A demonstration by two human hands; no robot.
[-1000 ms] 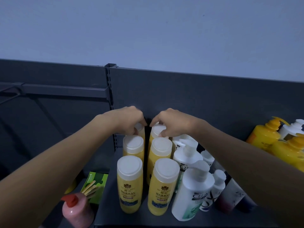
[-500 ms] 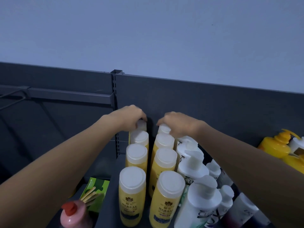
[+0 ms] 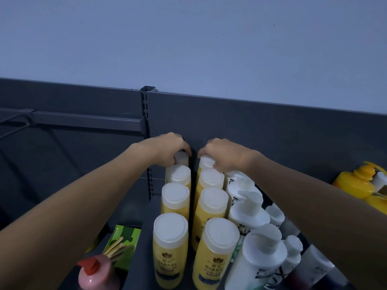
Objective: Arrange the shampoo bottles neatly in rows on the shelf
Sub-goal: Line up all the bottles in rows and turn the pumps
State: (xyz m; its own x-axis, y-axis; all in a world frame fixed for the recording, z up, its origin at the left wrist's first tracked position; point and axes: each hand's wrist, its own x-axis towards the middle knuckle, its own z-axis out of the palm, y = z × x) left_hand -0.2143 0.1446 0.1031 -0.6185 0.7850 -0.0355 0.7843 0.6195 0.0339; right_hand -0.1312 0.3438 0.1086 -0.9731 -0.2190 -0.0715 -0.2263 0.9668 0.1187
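Gripping the back-left yellow bottle (image 3: 181,159) with the left hand (image 3: 167,146) and the back-right yellow bottle (image 3: 206,162) with the right hand (image 3: 224,153), both standing at the rear of the shelf (image 3: 136,212).

A: Yellow shampoo bottles (image 3: 170,248), how many?
B: Eight, white-capped, in two rows of four.
A: Anything else?
B: At least three white pump bottles (image 3: 254,266), two orange pump bottles (image 3: 354,185), one pink bottle (image 3: 95,279), one green box (image 3: 125,235).
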